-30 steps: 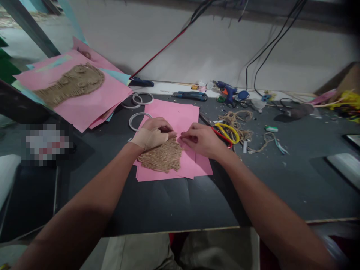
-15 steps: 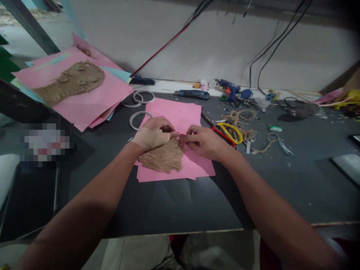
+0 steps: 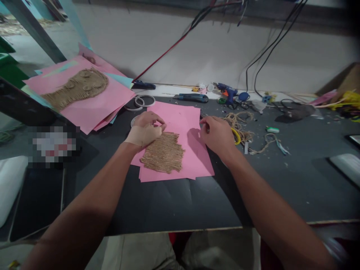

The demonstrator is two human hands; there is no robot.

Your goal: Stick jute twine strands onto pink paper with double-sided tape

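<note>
A patch of brown twine (image 3: 163,153), laid in close rows, lies on pink paper sheets (image 3: 194,165). My left hand (image 3: 146,129), with a tan wrap around thumb and wrist, rests at the patch's upper left edge. Its thumb and forefinger curve slightly apart, with nothing visible between them. At the sheets' right edge is my right hand (image 3: 218,135), its fingers curled inward over the place where the scissors lie. Only part of the scissors' yellow handle (image 3: 236,136) shows beside it; whatever its fingertips hold is hidden.
Loose twine (image 3: 239,120) lies tangled to the right. Behind are a utility knife (image 3: 192,98), a blue glue gun (image 3: 229,93) and white rings (image 3: 144,101). On the left, stacked coloured sheets (image 3: 87,112) carry a finished-looking twine shape (image 3: 81,87).
My right hand has moved right, from the twine's top edge to the scissors. My left hand has drawn slightly up and left, uncovering more of the patch. The view has shifted slightly.
</note>
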